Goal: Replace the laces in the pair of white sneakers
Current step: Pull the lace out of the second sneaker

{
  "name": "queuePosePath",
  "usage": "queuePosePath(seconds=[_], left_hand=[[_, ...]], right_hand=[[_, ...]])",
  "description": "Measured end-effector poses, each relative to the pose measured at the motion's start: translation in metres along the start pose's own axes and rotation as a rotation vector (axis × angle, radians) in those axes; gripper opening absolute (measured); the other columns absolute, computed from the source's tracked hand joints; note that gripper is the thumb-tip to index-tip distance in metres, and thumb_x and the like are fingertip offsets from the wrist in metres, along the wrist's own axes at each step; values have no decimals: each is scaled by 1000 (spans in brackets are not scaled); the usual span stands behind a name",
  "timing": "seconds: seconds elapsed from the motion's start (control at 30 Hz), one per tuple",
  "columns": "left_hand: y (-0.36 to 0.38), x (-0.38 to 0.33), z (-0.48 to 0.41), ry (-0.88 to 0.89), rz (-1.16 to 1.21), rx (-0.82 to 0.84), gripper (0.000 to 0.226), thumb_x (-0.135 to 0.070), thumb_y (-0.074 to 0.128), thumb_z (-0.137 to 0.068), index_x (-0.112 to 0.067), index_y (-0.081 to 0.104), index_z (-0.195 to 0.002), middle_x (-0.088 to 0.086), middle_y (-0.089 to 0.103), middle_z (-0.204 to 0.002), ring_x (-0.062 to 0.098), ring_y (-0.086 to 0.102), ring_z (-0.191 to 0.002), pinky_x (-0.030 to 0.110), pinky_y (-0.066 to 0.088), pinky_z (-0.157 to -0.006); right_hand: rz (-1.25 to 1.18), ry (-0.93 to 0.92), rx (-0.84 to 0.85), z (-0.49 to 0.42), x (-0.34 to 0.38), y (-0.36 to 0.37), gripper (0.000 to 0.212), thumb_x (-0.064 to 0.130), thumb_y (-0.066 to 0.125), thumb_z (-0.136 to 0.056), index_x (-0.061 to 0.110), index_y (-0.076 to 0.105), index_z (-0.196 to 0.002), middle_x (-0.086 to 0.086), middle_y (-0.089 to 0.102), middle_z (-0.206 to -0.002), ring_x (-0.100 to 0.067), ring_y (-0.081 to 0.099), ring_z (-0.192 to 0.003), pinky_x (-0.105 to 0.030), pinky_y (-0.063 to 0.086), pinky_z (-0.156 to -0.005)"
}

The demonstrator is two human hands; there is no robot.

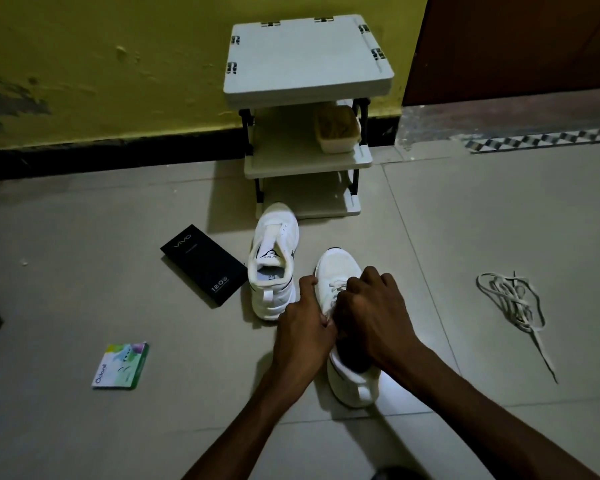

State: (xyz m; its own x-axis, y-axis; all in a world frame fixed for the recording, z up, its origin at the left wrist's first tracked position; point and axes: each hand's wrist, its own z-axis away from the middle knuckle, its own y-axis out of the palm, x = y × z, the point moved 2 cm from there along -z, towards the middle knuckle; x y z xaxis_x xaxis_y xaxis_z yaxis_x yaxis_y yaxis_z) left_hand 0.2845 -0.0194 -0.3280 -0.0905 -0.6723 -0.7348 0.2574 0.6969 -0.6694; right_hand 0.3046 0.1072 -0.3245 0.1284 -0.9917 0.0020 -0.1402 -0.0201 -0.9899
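Dim tiled floor (84, 271): left hand (302, 327) grips near sneaker (338, 265), right hand (371, 313) pinches its lace (338, 284) mid-eyelets; laceless sneaker (274, 258) just beyond left hand, loose laces (513, 299) well off right hand's side; next, likely work lace through eyelets

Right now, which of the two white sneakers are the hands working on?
The nearer sneaker, on the right; the farther sneaker by the black box is untouched.

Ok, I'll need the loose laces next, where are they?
The loose laces lie tangled on the floor at the right of the head view, well apart from the sneaker under the right hand.
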Motion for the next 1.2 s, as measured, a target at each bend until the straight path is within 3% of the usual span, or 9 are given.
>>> queuePosePath(seconds=[0.2,0.37,0.47,0.63,0.7,0.8,0.93,1.07,1.2], left_hand=[[-1,-4,0,37,-27,21,71,-23,70,-78,-24,32,-139,8,69,-96,25,66,-87,35,51,-72],[1,-4,3,61,-41,1,74,-17,71,-78,-29,31,-139,3,68,-106,22,66,-85,41,56,-74],[0,-6,1,50,-65,25,73,-13,69,-79,-27,31,-139,7,68,-99,25,66,-83,34,52,-69],[1,-1,0,23,-103,15,66,-18,68,-74,-23,38,-133,6,69,-87,24,65,-82,40,53,-71],[2,0,-1,14,-98,8,65,-18,68,-73,-23,39,-131,5,70,-88,23,66,-86,39,53,-73],[1,2,-2,21,-76,3,66,-18,68,-73,-24,40,-132,4,69,-87,21,65,-85,36,53,-72],[0,1,-2,24,-31,-14,63,-22,72,-77,-22,42,-133,5,69,-92,20,65,-87,26,46,-71],[0,-1,0,25,-11,-16,63,-32,72,-81,-21,41,-134,6,69,-93,20,65,-87,21,41,-67],[0,-2,-1,16,-25,-5,60,-29,71,-80,-21,41,-131,7,69,-92,21,66,-88,22,40,-65]], right_hand=[[22,-1,-20,-2,-7,-10,15,26,74,-58,16,62,-56,-2,58,-57,-29,51,-66,-36,39,-62],[-161,495,-334,-1,-93,-32,8,21,69,-74,16,68,-69,-3,66,-63,-31,56,-67,-38,43,-68],[-206,673,-372,9,-105,-24,10,19,66,-76,12,67,-69,-6,65,-62,-31,56,-64,-38,46,-67],[-362,894,-403,17,-111,-6,9,22,64,-78,13,67,-78,-6,66,-70,-29,62,-69,-32,45,-66],[-419,826,-338,16,-102,-1,6,22,66,-78,16,65,-77,-2,65,-70,-23,62,-69,-28,41,-63],[-547,486,-131,7,-71,3,6,23,70,-78,24,64,-78,6,60,-75,-13,59,-67,-28,46,-63],[-549,157,192,1,-28,1,12,30,69,-81,24,73,-91,3,62,-90,-16,62,-79,-32,52,-70],[-258,61,79,0,-8,-1,14,30,66,-78,17,72,-77,-4,61,-82,-26,59,-77,-30,44,-61],[-274,149,-53,-1,-18,-6,11,21,75,-60,14,72,-67,-7,61,-69,-28,56,-63,-31,46,-55]])
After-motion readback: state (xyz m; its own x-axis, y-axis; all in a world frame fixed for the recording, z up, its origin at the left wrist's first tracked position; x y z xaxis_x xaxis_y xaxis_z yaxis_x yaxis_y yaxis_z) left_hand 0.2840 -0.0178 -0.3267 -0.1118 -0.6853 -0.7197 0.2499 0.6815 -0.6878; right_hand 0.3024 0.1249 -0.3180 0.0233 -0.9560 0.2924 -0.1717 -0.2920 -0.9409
